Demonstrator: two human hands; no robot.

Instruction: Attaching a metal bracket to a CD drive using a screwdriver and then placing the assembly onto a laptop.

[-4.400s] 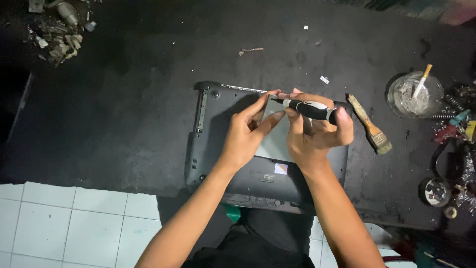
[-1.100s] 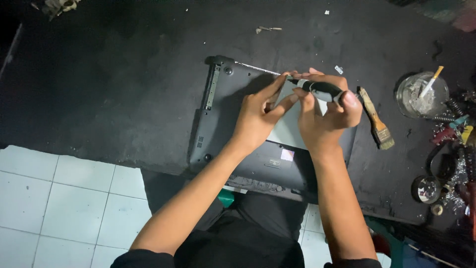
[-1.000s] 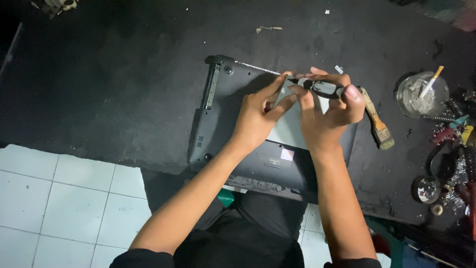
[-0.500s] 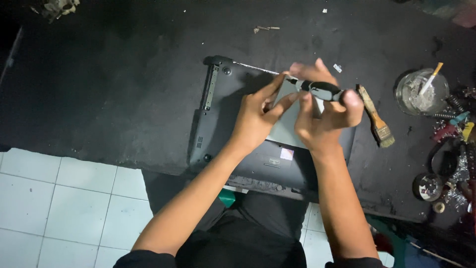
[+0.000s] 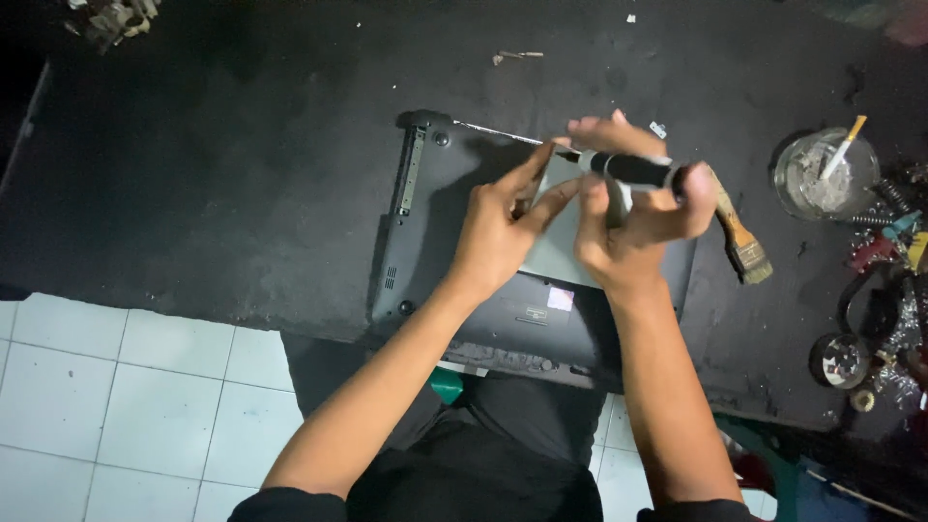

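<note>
On the black table (image 5: 193,193) lay an upturned laptop (image 5: 454,232); over its far right part the right hand (image 5: 643,208) closed its fingers round a screwdriver (image 5: 628,169); the left hand (image 5: 498,227) pinched at its tip with thumb and forefinger; a brush (image 5: 739,237) lay just right, an ash-filled glass (image 5: 822,174) farther right.

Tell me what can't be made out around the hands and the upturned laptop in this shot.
Head view only:
- The part of the upturned laptop under both hands: covered by the left hand and right hand.
- Screwdriver tip: too thin and dark to tell what it touches.
- Paintbrush handle top: behind the right hand.
- Clutter at the right edge: cut off, dim, tangled.
- Glass dish contents: too blurred.
</note>
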